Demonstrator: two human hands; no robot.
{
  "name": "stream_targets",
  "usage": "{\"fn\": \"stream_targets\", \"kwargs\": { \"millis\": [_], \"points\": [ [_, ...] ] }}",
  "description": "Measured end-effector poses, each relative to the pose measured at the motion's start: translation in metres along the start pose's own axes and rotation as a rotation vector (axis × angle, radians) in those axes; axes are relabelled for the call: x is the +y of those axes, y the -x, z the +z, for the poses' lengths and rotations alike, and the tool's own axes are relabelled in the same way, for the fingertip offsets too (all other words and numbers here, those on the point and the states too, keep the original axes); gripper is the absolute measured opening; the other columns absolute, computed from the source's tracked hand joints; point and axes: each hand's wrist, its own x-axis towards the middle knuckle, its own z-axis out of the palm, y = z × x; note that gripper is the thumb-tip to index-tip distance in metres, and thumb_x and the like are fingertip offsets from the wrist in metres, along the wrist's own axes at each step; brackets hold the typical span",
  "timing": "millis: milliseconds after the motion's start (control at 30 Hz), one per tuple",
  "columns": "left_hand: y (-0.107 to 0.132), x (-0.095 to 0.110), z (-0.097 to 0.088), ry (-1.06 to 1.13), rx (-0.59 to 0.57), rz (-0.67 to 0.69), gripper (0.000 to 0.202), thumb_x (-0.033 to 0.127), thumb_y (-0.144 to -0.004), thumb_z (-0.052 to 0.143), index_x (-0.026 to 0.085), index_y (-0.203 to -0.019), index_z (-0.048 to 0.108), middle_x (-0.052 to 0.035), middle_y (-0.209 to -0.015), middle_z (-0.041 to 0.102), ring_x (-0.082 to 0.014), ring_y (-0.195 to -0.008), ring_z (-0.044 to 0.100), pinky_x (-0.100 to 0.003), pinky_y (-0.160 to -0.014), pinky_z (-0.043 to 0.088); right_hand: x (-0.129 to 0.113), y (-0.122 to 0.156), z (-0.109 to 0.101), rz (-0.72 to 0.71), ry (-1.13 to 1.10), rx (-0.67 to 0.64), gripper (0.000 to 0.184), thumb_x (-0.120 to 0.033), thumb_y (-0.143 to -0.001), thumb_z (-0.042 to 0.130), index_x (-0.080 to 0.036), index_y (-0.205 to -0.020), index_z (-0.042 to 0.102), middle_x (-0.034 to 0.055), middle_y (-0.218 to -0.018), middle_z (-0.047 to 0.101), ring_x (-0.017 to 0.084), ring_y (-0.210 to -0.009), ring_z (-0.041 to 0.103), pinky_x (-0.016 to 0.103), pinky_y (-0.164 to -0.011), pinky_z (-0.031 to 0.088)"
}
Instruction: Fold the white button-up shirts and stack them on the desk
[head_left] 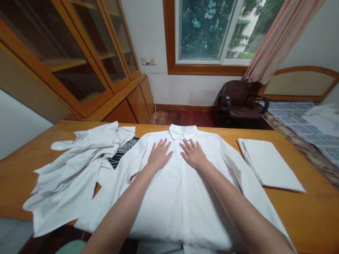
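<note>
Head view: a wooden table spreads beneath the fingers. A white shirt lies front-up directly under them, rumpled white garments to their left, folded white cloth to their right. The left hand and right hand press flat, fingers splayed, grasping nothing. The collar sits just beyond the fingertips.

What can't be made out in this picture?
Head view: back of the white shirt, hidden by its front.
Head view: palms of left hand and right hand, hidden by their backs.
Head view: full shape of striped cloth, covered by white garments.
Head view: rest of pale green object, cut off by bottom edge.
</note>
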Motion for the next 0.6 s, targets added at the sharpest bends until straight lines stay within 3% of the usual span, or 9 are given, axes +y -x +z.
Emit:
{"fn": "stream_targets", "kwargs": {
  "millis": [133,267,433,600],
  "points": [
    [0.025,-0.012,-0.003,-0.044,0.001,-0.065,0.058,0.051,-0.102,0.036,0.028,-0.156,0.037,-0.0043,-0.165,0.028,-0.0268,-0.154,0.022,-0.054,-0.124,0.019,0.008,0.013,-0.002,0.017,-0.021,0.000,0.059,-0.051,-0.104,0.032,-0.024,-0.156,0.037,0.0048,-0.165,0.028,0.031,-0.153,0.022,0.056,-0.122,0.019],
    [0.034,-0.023,-0.008,-0.075,-0.013,-0.093,0.059,0.050,-0.102,0.036,0.025,-0.156,0.037,-0.0059,-0.166,0.026,-0.0265,-0.154,0.023,-0.051,-0.124,0.021,0.027,0.036,-0.001,0.094,-0.007,0.001,0.059,-0.051,-0.104,0.034,-0.023,-0.156,0.037,0.0067,-0.166,0.027,0.031,-0.153,0.021,0.056,-0.122,0.019],
    [0.024,-0.028,-0.007,-0.067,-0.029,-0.093,0.060,0.050,-0.102,0.035,0.025,-0.157,0.036,-0.0057,-0.166,0.024,-0.0261,-0.154,0.021,-0.050,-0.125,0.019,0.054,0.054,0.002,0.181,0.036,0.025,0.060,-0.052,-0.104,0.032,-0.022,-0.156,0.038,0.0083,-0.166,0.026,0.031,-0.154,0.020,0.056,-0.121,0.020],
    [0.005,-0.030,-0.006,-0.055,-0.058,-0.105,0.060,0.051,-0.103,0.034,0.026,-0.157,0.034,-0.0041,-0.167,0.022,-0.0243,-0.155,0.019,-0.047,-0.125,0.017,0.068,0.041,0.004,0.211,0.057,-0.003,0.061,-0.052,-0.104,0.030,-0.022,-0.156,0.036,0.0082,-0.166,0.024,0.029,-0.154,0.020,0.055,-0.122,0.019]
  ]
}}
